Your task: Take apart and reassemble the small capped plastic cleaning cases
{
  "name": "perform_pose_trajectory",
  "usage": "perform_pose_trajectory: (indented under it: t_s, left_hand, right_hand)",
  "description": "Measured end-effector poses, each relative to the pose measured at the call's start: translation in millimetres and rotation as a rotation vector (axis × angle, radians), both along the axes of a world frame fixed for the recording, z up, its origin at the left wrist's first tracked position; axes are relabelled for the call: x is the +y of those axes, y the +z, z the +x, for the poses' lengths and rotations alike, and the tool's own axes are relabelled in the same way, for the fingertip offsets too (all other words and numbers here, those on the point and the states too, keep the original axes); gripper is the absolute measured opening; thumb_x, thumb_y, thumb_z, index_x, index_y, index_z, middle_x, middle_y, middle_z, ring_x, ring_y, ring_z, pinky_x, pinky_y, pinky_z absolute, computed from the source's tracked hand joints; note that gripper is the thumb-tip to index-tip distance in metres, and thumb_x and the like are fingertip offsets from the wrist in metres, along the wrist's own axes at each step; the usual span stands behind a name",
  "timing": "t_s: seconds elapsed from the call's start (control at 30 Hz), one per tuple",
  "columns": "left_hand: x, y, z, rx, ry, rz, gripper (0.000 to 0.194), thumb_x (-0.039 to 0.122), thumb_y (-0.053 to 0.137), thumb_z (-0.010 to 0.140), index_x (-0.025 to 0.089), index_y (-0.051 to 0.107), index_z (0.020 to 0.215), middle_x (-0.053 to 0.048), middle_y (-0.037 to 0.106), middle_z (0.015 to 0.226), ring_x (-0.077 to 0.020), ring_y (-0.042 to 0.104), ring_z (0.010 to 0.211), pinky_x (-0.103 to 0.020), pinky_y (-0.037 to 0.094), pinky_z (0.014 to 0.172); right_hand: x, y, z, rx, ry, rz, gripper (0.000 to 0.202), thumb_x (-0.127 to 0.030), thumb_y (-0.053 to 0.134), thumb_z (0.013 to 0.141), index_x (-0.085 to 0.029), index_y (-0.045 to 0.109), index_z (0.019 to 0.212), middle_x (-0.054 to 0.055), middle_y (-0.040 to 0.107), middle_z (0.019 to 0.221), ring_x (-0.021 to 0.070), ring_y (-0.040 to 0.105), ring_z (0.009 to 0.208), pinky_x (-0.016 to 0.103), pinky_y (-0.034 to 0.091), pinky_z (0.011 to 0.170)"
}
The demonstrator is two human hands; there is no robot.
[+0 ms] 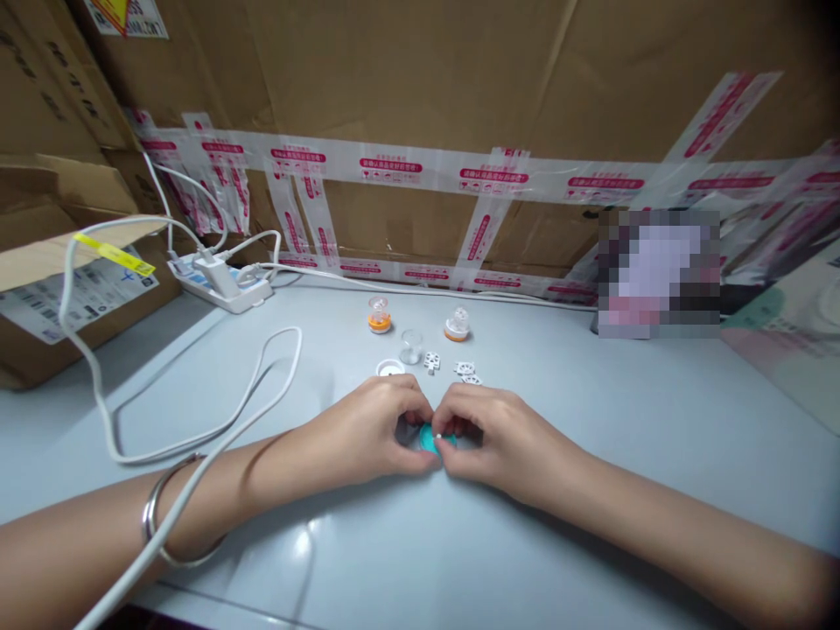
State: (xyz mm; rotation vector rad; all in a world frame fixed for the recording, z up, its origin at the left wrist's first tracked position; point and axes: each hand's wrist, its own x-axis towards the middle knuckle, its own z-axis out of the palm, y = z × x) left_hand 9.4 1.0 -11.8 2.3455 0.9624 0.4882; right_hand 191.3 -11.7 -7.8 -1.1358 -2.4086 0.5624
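Note:
Close together over the table, both hands are at a small round teal plastic piece point(429, 440). My left hand point(384, 429) is closed round its left side, thumb at the near edge. With thumb and index finger, my right hand point(495, 437) pinches a tiny white part point(439, 436) just over the teal piece. Whether the white part touches it I cannot tell. Just beyond my hands lie a white ring-shaped cap point(390, 368), a clear cup point(411, 347), a white spoked plastic part point(431, 360) and more white spoked parts point(465, 368).
Two small domed pieces stand farther back: an orange one with a clear top point(379, 317) and a white-and-orange one point(458, 325). A power strip point(223, 284) sits back left; its white cable point(98, 385) loops across my left forearm. Taped cardboard point(407, 214) walls the back; a blurred-out object point(656, 276) stands right.

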Motion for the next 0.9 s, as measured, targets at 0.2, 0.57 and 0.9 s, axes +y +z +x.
perform_pose_trajectory:
  t_s: [0.2, 0.57, 0.9]
  left_hand:
    - [-1.4, -0.1, 0.1, -0.011, 0.008, -0.002, 0.011, 0.021, 0.064, 0.068, 0.015, 0.061, 0.077, 0.0, 0.055, 0.075, -0.0134, 0.051, 0.069, -0.024, 0.039, 0.063]
    - [-2.9, 4.9, -4.7, 0.034, 0.025, -0.011, 0.018, 0.027, 0.064, 0.071, 0.018, 0.065, 0.086, -0.002, 0.058, 0.079, -0.0157, 0.053, 0.076, -0.026, 0.041, 0.071]
    - [-1.0, 9.9, -8.4, 0.043, 0.009, -0.011, 0.017, 0.024, 0.062, 0.073, 0.017, 0.064, 0.089, -0.002, 0.058, 0.083, -0.016, 0.053, 0.079, -0.026, 0.041, 0.073]
  right_hand:
    - [0.6, 8.7, 1.8, 0.051, 0.027, -0.041, 0.012, -0.007, 0.058, 0.068, -0.018, 0.061, 0.07, 0.0, 0.063, 0.069, 0.012, 0.058, 0.064, 0.022, 0.045, 0.061]
    - [15.9, 24.5, 16.3, 0.097, -0.108, -0.085, 0.009, -0.011, 0.057, 0.068, -0.018, 0.061, 0.069, -0.001, 0.064, 0.069, 0.0125, 0.058, 0.065, 0.023, 0.046, 0.064]
    - [33.7, 9.8, 29.4, -0.078, -0.089, -0.218, 0.007, -0.016, 0.054, 0.071, -0.017, 0.061, 0.07, 0.0, 0.061, 0.066, 0.0124, 0.054, 0.06, 0.023, 0.044, 0.058]
